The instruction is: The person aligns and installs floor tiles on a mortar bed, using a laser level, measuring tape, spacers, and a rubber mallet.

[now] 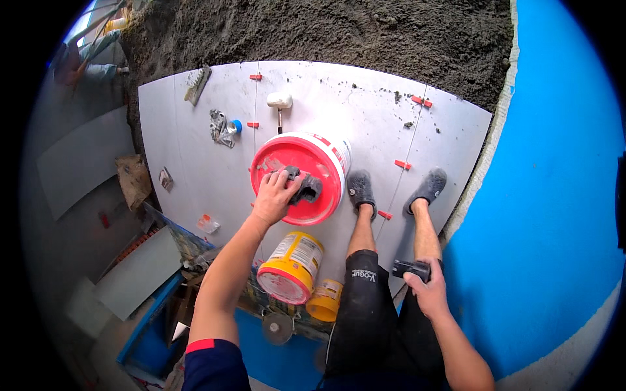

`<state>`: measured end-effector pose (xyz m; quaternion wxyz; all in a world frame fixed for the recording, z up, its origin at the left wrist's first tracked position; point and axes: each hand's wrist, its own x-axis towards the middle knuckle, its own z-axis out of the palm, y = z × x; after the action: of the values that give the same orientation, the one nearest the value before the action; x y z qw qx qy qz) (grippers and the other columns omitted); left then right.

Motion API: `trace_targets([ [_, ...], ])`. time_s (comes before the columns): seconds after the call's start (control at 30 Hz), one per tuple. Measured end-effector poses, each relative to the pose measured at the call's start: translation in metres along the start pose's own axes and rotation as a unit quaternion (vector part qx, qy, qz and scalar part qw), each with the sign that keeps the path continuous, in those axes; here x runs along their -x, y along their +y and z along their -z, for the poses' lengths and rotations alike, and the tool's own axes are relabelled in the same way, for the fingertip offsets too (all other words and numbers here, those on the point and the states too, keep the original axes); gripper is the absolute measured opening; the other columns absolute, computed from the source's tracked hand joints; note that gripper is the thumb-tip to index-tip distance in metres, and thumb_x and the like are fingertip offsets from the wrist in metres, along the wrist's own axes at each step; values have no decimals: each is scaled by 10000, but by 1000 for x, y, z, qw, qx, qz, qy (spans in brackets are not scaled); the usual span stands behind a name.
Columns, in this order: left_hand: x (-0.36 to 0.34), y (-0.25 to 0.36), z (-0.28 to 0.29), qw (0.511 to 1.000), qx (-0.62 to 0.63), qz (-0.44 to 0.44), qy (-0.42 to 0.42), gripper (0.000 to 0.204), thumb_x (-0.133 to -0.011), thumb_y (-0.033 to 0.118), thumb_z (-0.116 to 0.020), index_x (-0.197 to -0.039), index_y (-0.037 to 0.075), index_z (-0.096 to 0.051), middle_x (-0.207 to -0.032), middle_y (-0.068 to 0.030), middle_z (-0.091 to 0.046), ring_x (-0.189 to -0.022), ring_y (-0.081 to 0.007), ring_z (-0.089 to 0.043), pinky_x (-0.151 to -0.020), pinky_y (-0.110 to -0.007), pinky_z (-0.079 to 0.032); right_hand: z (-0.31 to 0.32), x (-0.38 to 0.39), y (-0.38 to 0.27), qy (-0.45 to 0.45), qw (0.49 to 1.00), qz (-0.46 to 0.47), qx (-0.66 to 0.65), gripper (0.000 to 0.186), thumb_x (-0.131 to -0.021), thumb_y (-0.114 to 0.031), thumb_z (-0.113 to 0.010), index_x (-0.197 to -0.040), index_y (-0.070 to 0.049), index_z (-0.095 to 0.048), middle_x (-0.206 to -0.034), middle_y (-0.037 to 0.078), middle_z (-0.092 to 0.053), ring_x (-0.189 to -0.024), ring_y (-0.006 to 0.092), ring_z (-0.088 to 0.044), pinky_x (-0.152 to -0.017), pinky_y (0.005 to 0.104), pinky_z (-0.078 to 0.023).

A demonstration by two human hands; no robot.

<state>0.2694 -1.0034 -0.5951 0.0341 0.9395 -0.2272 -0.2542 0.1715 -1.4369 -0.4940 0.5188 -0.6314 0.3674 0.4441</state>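
A white bucket (338,155) with a red lid (274,156) stands on the pale tiles in front of me. On the lid rests a dark grey, chunky tool-like object (308,190) with a rounded opening; its exact kind is unclear. My left hand (272,199) has its fingers closed over the left part of this object. Lower right, over my thigh, my right hand (427,287) grips a small black block (411,268) that resembles a battery pack. A white-headed mallet (280,101) lies just beyond the bucket, part of its handle hidden.
Large pale tiles (352,98) carry red clips (402,165) along their joints. Rough grey mortar (326,26) borders the far side, a blue surface (548,195) the right. Yellow buckets (304,251) stand near my legs. A crumpled grey cloth (220,128) and a brush (197,85) lie left.
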Motion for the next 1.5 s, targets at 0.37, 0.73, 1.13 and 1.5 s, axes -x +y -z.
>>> trace_targets([
  [0.37, 14, 135, 101, 986, 128, 40, -95, 784, -634, 105, -787, -1381, 124, -550, -1601, -172, -342, -1160, -320, -543, -883, -439, -491, -53, 9, -83, -29, 944, 316, 88, 474, -779, -51, -774, -1204, -50, -562, -1201, 156, -594, -1110, 325, -618, -971, 364, -488],
  [0.73, 10, 172, 93, 974, 216, 22, -65, 689, -620, 90, -770, -1283, 78, -586, -1355, -116, -548, -1041, -337, -556, -900, -475, -475, -65, 13, -77, -23, 887, 338, 313, 586, -707, 63, -757, -1240, -68, -554, -1247, 197, -508, -1119, 420, -576, -945, 460, -508],
  [1.13, 10, 197, 101, 978, 205, 27, -31, 669, -652, 109, -764, -1288, 55, -565, -1367, -153, -534, -1082, -345, -550, -885, -466, -485, -57, 18, -84, -89, 878, 242, 404, 934, -811, -138, -783, -1552, 9, -235, -1454, 328, -333, -1316, 517, -443, -1085, 486, -439],
  [1.5, -2, 199, 120, 966, 257, -2, 16, 783, -547, 112, -846, -1281, 94, -574, -1432, -136, -507, -1044, -358, -558, -903, -461, -501, -14, -21, -73, -202, 975, 82, -33, 1129, -716, -338, -899, -1556, 52, -254, -1371, 180, -532, -1276, 214, -517, -1097, 346, -396],
])
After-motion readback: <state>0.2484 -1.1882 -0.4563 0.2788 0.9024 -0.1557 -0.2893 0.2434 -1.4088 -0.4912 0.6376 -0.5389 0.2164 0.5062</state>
